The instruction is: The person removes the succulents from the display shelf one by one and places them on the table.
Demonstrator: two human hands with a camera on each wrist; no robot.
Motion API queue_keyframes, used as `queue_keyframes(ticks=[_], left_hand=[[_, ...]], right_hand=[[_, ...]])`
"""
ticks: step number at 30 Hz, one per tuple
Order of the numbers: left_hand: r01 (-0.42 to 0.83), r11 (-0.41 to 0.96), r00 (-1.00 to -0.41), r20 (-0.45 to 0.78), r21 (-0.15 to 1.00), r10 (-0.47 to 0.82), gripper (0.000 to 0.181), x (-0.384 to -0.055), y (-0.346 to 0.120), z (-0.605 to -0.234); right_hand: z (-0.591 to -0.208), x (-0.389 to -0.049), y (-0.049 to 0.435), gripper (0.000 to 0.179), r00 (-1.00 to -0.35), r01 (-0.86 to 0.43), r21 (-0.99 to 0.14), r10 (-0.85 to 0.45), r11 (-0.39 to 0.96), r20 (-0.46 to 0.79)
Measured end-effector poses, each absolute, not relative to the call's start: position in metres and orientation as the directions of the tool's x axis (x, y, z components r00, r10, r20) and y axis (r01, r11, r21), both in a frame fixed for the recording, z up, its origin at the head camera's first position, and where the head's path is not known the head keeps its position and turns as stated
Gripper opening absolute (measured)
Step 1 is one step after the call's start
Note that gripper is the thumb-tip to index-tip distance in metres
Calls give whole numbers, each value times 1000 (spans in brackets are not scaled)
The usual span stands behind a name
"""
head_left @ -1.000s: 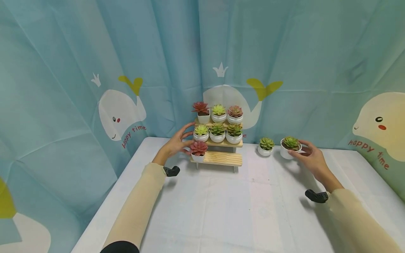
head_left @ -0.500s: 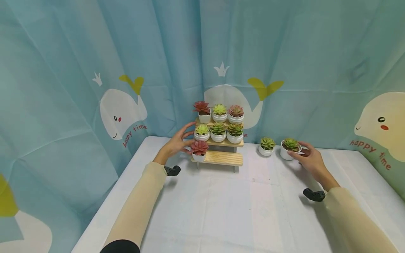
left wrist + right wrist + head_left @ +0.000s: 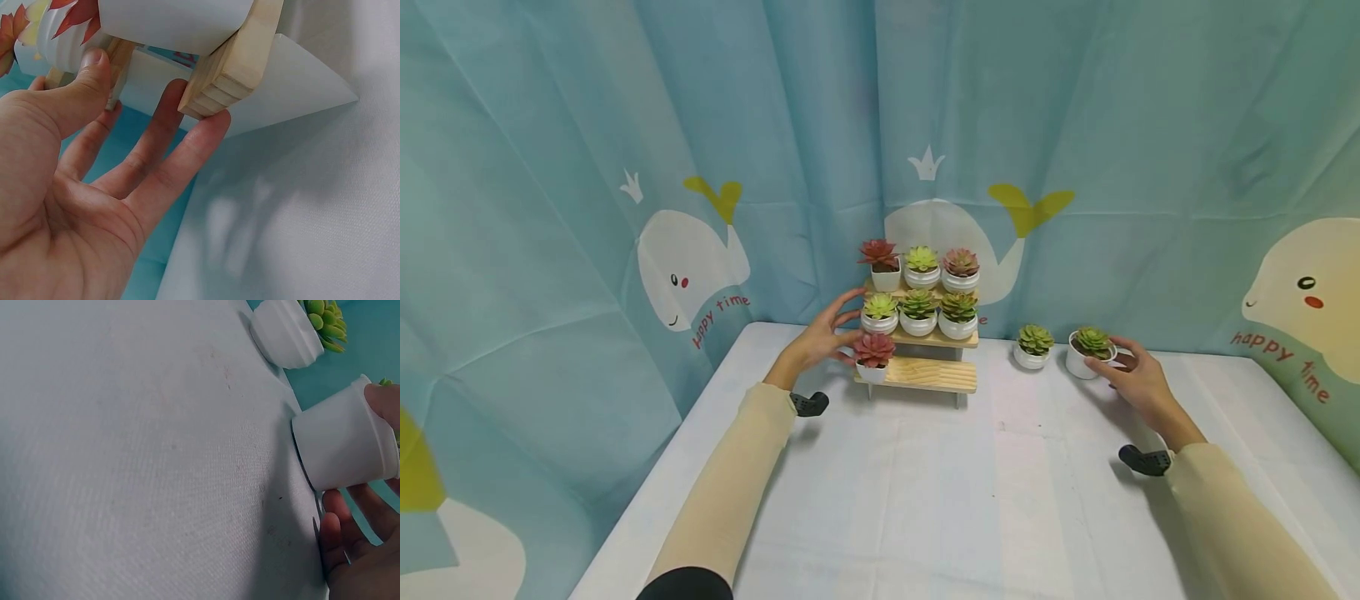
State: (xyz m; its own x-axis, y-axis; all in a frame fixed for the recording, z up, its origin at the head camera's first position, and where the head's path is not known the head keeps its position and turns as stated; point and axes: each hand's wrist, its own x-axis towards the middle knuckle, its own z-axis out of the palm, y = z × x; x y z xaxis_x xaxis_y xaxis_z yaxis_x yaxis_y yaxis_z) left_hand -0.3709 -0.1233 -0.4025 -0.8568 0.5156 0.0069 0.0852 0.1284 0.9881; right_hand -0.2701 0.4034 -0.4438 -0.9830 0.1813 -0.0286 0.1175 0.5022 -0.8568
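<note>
The right wrist view's edge cuts off the right hand [image 3: 369, 562] and green plant [image 3: 385, 382]. Potted plants [image 3: 922, 260] partly hide the middle whale print [image 3: 934, 221].

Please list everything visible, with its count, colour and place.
stand: 1, tan, on table
upper plants: 3, red, lime, pinkish, top tier
middle plants: 3, greenish, middle tier
lower plant: 1, red, bottom tier
table plants: 2, green, right of stand
pots: 9, white, one per plant
table: 1, white, underneath
curtain: 1, blue, whale-printed, behind
wrist devices: 2, black, both wrists
sleeves: 2, beige, both arms
dark patch: 1, black, left sleeve
left hand: 1, at stand's left side
right hand: 1, gripping rightmost pot
</note>
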Motion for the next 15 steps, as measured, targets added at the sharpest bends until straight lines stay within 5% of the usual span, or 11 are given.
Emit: queue_keyframes(ticks=[15], left_hand=[[94, 111, -856, 23, 989, 516, 78, -371, -123, -404]], right_hand=[[-444, -272, 406, 101, -986, 115, -856, 160, 503, -38]])
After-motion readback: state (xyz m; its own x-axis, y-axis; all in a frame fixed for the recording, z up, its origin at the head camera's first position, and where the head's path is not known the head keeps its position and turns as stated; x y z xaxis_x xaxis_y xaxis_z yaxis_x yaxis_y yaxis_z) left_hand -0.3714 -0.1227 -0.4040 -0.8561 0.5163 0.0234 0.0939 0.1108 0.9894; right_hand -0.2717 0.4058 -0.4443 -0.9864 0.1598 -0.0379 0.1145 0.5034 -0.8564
